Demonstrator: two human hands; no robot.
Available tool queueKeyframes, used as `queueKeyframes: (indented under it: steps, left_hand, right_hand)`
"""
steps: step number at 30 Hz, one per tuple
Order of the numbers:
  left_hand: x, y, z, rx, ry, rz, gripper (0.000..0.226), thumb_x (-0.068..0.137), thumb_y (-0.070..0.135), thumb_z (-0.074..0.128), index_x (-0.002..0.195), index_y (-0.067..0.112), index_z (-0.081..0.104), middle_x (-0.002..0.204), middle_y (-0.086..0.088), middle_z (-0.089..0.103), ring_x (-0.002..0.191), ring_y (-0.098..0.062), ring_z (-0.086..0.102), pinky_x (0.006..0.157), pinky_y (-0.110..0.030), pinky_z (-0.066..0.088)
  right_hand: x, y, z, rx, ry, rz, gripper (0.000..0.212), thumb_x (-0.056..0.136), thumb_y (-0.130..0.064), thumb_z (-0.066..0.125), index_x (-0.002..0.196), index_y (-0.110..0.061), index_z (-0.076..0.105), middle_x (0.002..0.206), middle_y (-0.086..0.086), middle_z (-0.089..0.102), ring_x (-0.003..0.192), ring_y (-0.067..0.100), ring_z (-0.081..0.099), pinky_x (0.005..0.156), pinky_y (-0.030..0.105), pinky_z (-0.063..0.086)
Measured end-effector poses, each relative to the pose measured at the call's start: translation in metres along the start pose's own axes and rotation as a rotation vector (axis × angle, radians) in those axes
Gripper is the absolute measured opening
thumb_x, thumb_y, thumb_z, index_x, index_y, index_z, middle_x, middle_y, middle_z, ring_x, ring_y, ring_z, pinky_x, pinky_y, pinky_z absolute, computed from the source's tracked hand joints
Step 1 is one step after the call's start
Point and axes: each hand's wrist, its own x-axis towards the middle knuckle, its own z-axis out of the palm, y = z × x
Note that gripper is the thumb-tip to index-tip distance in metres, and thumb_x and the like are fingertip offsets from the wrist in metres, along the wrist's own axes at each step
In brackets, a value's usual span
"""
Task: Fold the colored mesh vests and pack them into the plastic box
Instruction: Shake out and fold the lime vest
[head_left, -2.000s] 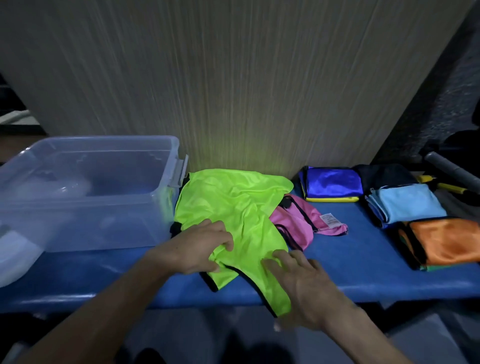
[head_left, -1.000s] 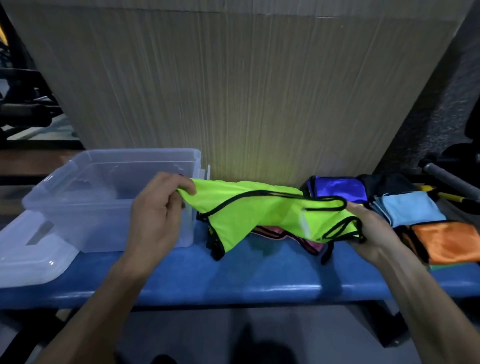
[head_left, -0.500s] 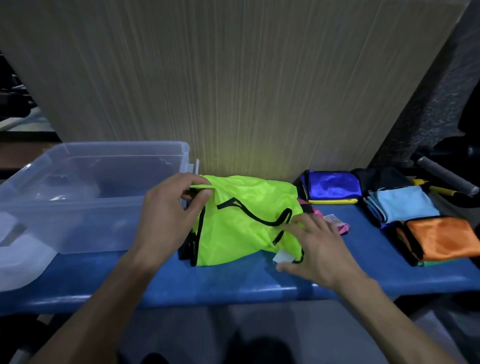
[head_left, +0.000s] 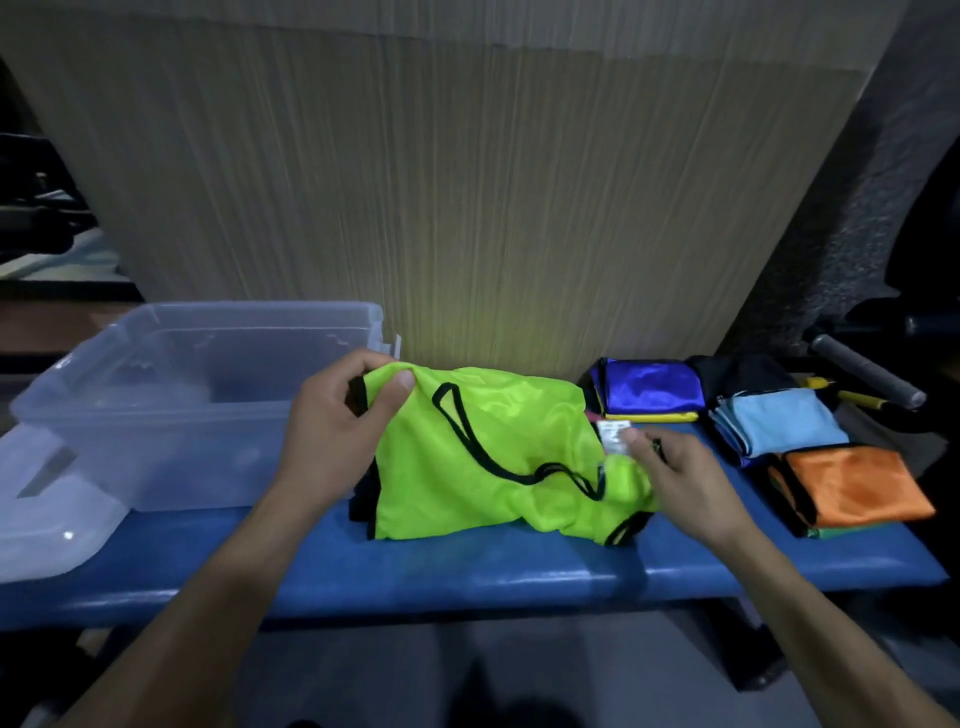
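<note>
A neon green mesh vest (head_left: 483, 452) with black trim lies partly folded on the blue bench (head_left: 467, 577). My left hand (head_left: 337, 436) pinches its upper left corner between thumb and fingers. My right hand (head_left: 670, 478) grips the vest's right edge by the white label. The clear plastic box (head_left: 171, 395) stands open at the left, right beside the vest. A sliver of pink cloth shows behind the green vest, mostly hidden.
Folded vests sit at the right: a dark blue one (head_left: 649, 387), a light blue one (head_left: 784, 421) and an orange one (head_left: 852, 486). The box lid (head_left: 47, 514) lies at the far left. A wood panel stands behind the bench. A grey bar (head_left: 867, 371) lies far right.
The vest was lifted and stretched between both hands, then laid back down on the bench. Since half a second ago my right hand has shifted right along the edge to the label.
</note>
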Motion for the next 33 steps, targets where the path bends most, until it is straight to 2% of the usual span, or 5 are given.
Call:
queueKeyframes:
  steps: [8,13,20,27,33]
  left_hand:
    - [0.026,0.043,-0.032,-0.275,0.132,-0.026,0.016,0.094,0.021,0.071,0.082,0.03,0.075,0.073,0.015,0.069,0.068,-0.001,0.058,0.064,-0.021,0.048]
    - [0.064,0.116,-0.08,-0.374,0.235,0.09,0.017,0.096,0.016,0.069,0.082,0.024,0.072,0.067,0.017,0.069,0.063,0.002,0.059,0.061,-0.019,0.05]
    - [0.078,0.234,-0.129,-0.478,0.069,0.255,0.016,0.1,0.018,0.063,0.087,0.009,0.067,0.075,0.003,0.075,0.069,-0.009,0.07,0.068,-0.027,0.058]
    - [0.093,0.285,-0.137,-0.338,0.091,0.381,0.015,0.094,0.03,0.07,0.088,0.017,0.069,0.078,0.008,0.075,0.072,-0.005,0.066,0.07,-0.03,0.057]
    - [0.117,0.229,-0.118,-0.219,0.087,0.085,0.027,0.091,0.028,0.076,0.096,0.002,0.075,0.095,-0.012,0.075,0.081,-0.019,0.065,0.085,-0.044,0.056]
  right_hand:
    - [0.003,-0.091,-0.082,0.694,-0.206,0.429,0.071,0.098,-0.066,0.036,0.095,-0.004,0.069,0.074,-0.001,0.073,0.066,0.019,0.071,0.063,0.026,0.057]
    - [0.006,-0.132,-0.156,0.667,-0.502,0.15,0.081,0.067,-0.042,0.091,0.134,-0.007,0.063,0.136,0.02,0.064,0.124,0.036,0.062,0.106,0.049,0.048]
    - [0.016,-0.2,-0.208,0.772,-0.092,-0.07,0.017,0.078,-0.036,0.079,0.076,-0.019,0.081,0.074,0.0,0.073,0.066,0.011,0.071,0.062,0.028,0.061]
    - [0.026,-0.237,-0.24,0.944,0.116,-0.126,0.038,0.062,-0.058,0.079,0.081,-0.025,0.082,0.088,-0.007,0.077,0.082,0.01,0.074,0.073,0.031,0.061]
    - [0.039,-0.213,-0.194,0.65,0.113,0.004,0.042,0.083,-0.023,0.078,0.123,-0.035,0.068,0.104,-0.001,0.074,0.083,0.014,0.073,0.067,0.028,0.061]
